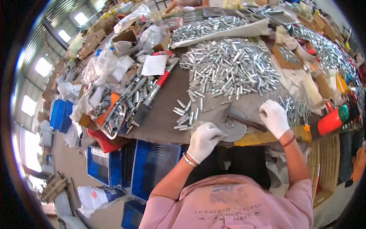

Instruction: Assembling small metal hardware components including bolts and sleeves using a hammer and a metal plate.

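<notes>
Both of my hands wear white gloves. My left hand (206,142) is at the table's near edge, thumb and fingers pinched on a thin metal rod (237,134). The rod points right, across a round grey metal plate (239,129). A hammer (248,121) lies over the plate, its handle angled toward my right hand (274,117). That hand is closed, fingertips bent down beside a loose bunch of thin metal rods (296,107); whatever is in its fingers is hidden. Beyond the plate, several small metal tubes (185,117) lie apart from a large heap of tubes (232,68).
A red bottle with a green cap (332,120) stands at the right edge. Tools and plastic bags (110,72) crowd the left. Blue crates (154,168) sit below the table. A yellow basket (327,168) is at lower right. Another person (187,4) is across the table.
</notes>
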Demonstrator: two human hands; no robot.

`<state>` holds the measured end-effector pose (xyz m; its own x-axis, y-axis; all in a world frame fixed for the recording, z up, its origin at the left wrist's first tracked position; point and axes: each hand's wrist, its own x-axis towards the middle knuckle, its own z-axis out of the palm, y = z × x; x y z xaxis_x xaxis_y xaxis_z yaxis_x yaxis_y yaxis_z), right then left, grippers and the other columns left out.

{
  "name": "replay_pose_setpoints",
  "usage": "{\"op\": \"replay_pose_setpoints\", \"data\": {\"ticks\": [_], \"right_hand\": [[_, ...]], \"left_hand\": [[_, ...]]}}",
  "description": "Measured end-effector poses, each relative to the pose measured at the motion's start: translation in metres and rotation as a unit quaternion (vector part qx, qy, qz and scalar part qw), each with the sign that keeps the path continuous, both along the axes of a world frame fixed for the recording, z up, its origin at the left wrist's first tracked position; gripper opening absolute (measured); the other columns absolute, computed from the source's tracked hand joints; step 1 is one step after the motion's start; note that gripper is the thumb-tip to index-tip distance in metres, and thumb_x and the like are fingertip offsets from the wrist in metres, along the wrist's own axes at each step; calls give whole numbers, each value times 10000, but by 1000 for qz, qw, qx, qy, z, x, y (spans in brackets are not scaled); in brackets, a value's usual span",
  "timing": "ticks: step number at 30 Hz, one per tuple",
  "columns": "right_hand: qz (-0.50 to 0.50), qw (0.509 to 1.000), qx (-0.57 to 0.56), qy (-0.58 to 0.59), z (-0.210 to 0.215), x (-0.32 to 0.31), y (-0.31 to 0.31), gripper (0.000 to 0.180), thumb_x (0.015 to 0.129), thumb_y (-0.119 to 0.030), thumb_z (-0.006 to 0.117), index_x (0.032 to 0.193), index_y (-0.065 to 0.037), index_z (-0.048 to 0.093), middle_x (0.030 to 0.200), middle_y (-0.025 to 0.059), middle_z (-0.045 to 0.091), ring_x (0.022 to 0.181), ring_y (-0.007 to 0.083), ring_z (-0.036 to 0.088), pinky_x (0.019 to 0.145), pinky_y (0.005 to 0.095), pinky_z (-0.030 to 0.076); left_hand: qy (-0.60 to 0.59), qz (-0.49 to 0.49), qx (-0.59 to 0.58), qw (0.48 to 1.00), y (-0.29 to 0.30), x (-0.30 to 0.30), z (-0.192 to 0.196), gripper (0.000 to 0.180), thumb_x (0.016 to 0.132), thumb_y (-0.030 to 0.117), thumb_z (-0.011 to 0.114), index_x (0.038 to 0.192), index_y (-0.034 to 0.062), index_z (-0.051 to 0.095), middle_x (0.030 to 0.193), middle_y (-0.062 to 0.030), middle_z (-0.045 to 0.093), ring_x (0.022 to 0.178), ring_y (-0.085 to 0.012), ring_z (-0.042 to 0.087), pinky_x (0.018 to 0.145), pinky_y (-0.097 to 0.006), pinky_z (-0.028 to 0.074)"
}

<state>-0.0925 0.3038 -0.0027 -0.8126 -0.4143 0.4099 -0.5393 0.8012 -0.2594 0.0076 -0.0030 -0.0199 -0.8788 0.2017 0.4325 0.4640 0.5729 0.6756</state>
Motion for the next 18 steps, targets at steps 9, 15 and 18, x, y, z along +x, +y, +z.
{"op": "replay_pose_setpoints", "data": {"ticks": [9,15,18], "right_hand": [[155,978,-128,-50,9,56,-104,145,764,-58,785,829,-108,666,858,62,666,838,307,685,751,423,569],[145,983,-90,-70,4,60,-106,107,774,-95,775,815,-122,680,866,61,667,844,303,686,755,427,573],[143,983,-87,-72,3,63,-106,94,781,-110,770,811,-133,685,869,60,663,843,302,687,752,434,574]], "left_hand": [[25,11,-26,999,-5,-4,-1,206,769,56,857,945,101,760,949,-85,692,927,-323,685,816,-425,545],[20,6,-15,1000,-4,-4,0,169,794,58,820,926,112,730,953,-81,673,930,-332,672,822,-436,540],[14,7,-13,1000,-5,-2,-2,167,792,62,820,923,108,729,961,-83,674,939,-335,671,827,-439,539]]}}
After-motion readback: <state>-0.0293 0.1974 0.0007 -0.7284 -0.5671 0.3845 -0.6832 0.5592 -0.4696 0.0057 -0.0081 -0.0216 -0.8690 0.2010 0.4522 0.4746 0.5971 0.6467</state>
